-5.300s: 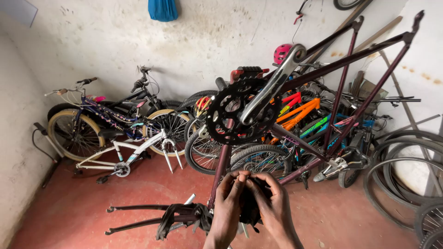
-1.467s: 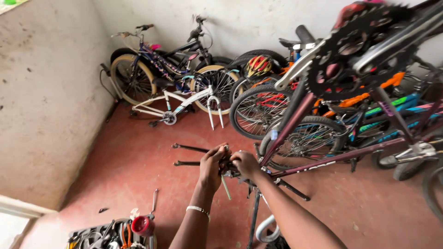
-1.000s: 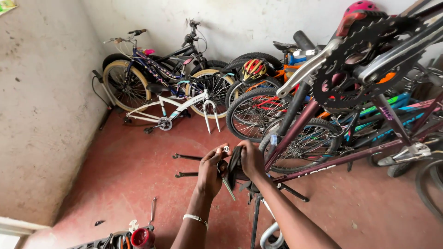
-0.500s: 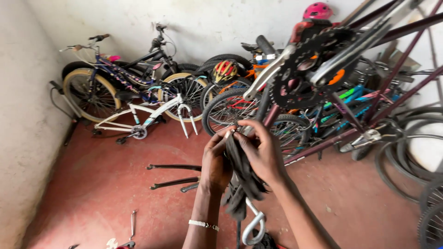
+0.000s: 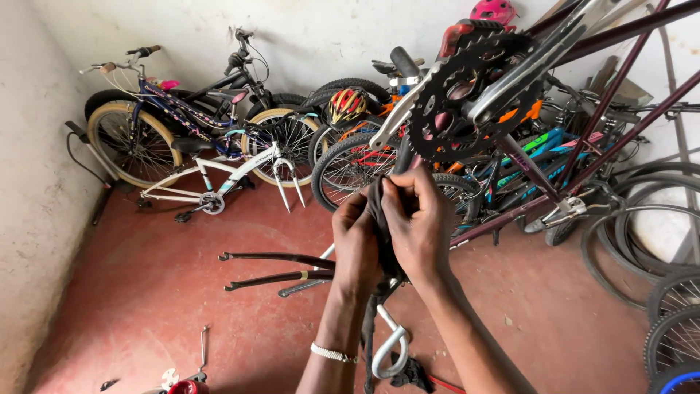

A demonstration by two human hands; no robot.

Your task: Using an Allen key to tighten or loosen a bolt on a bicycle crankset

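Against the left wall stand a dark bicycle (image 5: pixel 175 109) and a white bicycle frame (image 5: pixel 219 175) on the red floor (image 5: pixel 146 292), with a dark fork (image 5: pixel 277 268) lying nearer the middle. The left hand (image 5: pixel 356 244) and right hand (image 5: pixel 421 222) meet at centre, fingers clamped together on a black rubber strip (image 5: pixel 379 219) held upright between them. Above and to the right hangs a black chainring (image 5: pixel 467 95) on a maroon frame (image 5: pixel 583 146), with loose tyres (image 5: pixel 656 241) at the far right.
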